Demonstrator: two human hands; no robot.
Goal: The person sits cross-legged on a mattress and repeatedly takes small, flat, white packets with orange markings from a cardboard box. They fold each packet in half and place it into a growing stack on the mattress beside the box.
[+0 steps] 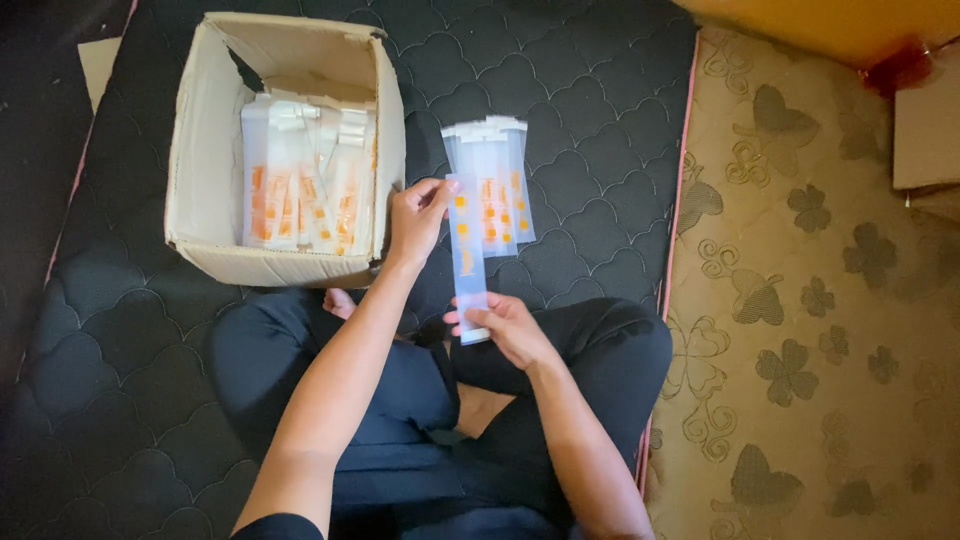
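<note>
Now your left hand [415, 218] pinches the top and your right hand [510, 328] the bottom of a long clear sachet strip [466, 255], above the quilted mattress [580, 90]'s right edge; looks light, floppy, slick, so grip both ends.

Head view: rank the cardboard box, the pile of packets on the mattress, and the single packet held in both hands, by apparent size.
1. cardboard box
2. pile of packets
3. single packet, held by left hand and right hand, nearer the camera, so slightly flattered.
</note>
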